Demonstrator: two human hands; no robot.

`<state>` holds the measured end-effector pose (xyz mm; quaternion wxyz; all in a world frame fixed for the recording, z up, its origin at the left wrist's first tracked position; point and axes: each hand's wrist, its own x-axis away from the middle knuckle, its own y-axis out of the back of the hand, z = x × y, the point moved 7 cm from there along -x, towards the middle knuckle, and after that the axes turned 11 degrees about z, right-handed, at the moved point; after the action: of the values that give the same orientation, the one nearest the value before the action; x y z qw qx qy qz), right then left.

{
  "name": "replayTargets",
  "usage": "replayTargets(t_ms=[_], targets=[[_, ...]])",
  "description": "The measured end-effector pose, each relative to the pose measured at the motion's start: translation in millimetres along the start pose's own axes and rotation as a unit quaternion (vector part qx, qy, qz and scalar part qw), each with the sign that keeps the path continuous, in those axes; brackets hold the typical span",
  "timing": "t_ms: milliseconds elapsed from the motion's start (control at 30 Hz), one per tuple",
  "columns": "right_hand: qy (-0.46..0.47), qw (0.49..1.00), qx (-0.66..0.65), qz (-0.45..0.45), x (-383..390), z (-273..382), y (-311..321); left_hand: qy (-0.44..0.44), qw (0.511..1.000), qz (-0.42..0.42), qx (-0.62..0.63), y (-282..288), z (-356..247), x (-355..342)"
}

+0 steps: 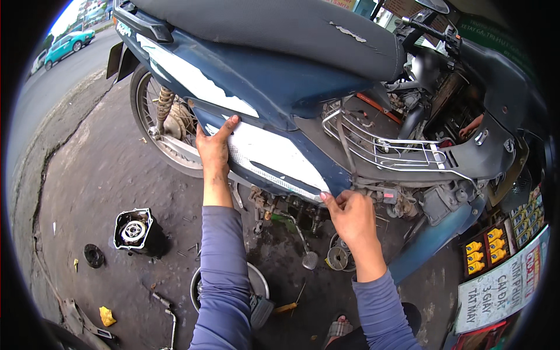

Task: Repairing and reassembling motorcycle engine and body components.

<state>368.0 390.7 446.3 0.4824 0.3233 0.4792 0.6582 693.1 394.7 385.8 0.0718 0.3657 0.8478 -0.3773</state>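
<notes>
A dark blue motorbike side panel (265,154) with a white, peeling patch lies along the lower flank of a motorbike. My left hand (214,153) grips its rear end, thumb on the outer face and fingers partly hidden behind the edge. At the front lower tip, my right hand (354,220) pinches the panel between thumb and curled fingers. Above it runs the blue upper bodywork (251,76), under a black seat (280,32) with a torn cover. Below the panel, a foot pedal (310,260) and greasy metal parts stick out.
On the stained ground stand an engine casing (133,230), a black ring (93,255) and a metal basin (265,280). A yellow-handled screwdriver (286,307) lies by the basin. A chrome rack (385,146) rests in the step-through. Yellow bottles (485,251) fill a rack at right, near a signboard (501,286).
</notes>
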Motion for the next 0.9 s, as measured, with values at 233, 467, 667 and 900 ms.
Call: replayTargets(t_ms=[233, 467, 667, 900], targets=[[0.002, 0.927, -0.349, -0.141, -21, -82, -55, -0.03, 0.999, 0.026, 0.011, -18, 13, -3], [0.079, 0.942, -0.305, -0.118, -29, -80, -52, -0.002, 0.999, 0.034, 0.0, -5, 10, -7], [0.17, 0.961, 0.217, -0.006, -13, -109, -17, -0.382, 0.876, -0.072, -0.287, -40, -78, 33], [0.274, 0.954, 0.045, -0.112, -19, -178, 7, -0.153, 0.807, 0.484, -0.301, -205, -46, 140]])
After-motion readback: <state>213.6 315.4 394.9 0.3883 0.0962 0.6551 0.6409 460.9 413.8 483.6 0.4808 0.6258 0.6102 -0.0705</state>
